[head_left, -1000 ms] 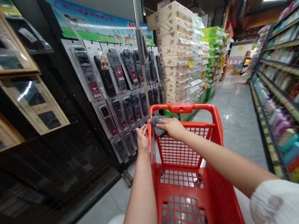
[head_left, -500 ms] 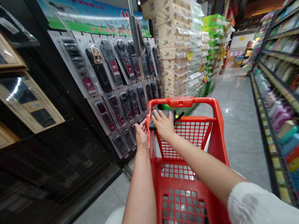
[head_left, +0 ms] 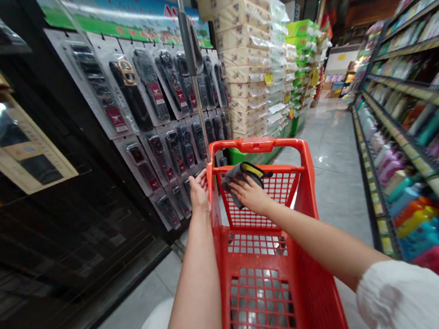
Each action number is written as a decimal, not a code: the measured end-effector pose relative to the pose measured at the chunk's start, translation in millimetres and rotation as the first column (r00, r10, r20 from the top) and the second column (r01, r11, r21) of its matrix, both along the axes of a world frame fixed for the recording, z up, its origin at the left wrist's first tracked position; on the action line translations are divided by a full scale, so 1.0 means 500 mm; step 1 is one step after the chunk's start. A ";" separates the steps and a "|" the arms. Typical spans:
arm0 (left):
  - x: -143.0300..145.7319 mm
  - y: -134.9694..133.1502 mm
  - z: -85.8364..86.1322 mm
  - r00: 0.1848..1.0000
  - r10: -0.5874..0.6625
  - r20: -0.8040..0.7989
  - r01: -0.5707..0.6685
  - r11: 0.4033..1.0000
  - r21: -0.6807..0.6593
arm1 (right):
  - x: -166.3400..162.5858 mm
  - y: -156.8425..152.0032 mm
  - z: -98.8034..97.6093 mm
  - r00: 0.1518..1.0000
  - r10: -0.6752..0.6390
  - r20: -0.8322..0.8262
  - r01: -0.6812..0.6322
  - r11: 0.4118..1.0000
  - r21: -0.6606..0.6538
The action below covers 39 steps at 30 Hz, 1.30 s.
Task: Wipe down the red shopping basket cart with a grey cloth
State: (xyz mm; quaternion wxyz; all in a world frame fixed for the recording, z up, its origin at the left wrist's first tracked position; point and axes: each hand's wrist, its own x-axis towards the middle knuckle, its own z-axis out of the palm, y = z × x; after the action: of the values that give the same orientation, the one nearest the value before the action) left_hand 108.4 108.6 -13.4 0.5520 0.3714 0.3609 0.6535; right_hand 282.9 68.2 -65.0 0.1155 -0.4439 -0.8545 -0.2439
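Observation:
A red plastic shopping cart (head_left: 304, 175) stands in front of me in a shop aisle. My left hand (head_left: 199, 191) rests against the outside of its left rim, fingers together. My right hand (head_left: 250, 194) is inside the cart near the far wall, pressing a grey cloth with a yellow edge (head_left: 243, 173) against the red mesh. The cart's basket holds nothing else that I can see.
A display wall of packaged dark items (head_left: 149, 93) hangs on the left, behind a metal pole (head_left: 189, 60). Stacked beige cartons (head_left: 244, 48) stand beyond. Shelves of colourful goods (head_left: 412, 123) line the right. Grey tiled floor (head_left: 337, 170) runs ahead.
My right hand with the cloth has dropped from the cart's top front rim onto the inside of the far mesh wall. The view has shifted slightly; my left hand stays on the left rim.

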 end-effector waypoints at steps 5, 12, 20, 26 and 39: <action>0.009 -0.006 0.006 0.999 -0.018 0.042 0.019 1.000 -0.020 | 0.022 -0.062 0.006 0.961 -0.277 -0.025 0.275 0.960 -0.058; 0.011 -0.006 0.000 0.999 -0.027 0.035 0.026 1.000 0.011 | -0.010 -0.071 0.015 0.927 -0.363 -0.097 0.348 0.927 -0.138; 0.008 -0.003 0.002 1.000 -0.004 0.002 0.004 1.000 0.016 | -0.088 -0.011 0.014 0.964 -0.213 -0.159 0.193 0.972 -0.131; 0.005 0.002 0.000 1.000 -0.018 0.015 0.018 1.000 0.000 | -0.010 -0.069 -0.036 0.777 -0.496 -0.387 0.466 0.867 -0.176; 0.000 0.009 0.000 1.000 -0.009 -0.019 0.009 1.000 0.003 | 0.029 -0.026 -0.178 0.144 -0.258 -0.955 0.786 0.616 -0.048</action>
State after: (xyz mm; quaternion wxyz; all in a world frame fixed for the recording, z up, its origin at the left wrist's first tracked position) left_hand 108.4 113.0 -13.6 0.5509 0.3803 0.3634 0.6480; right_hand 297.6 55.2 -154.2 0.5660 -0.7337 -0.3282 -0.1833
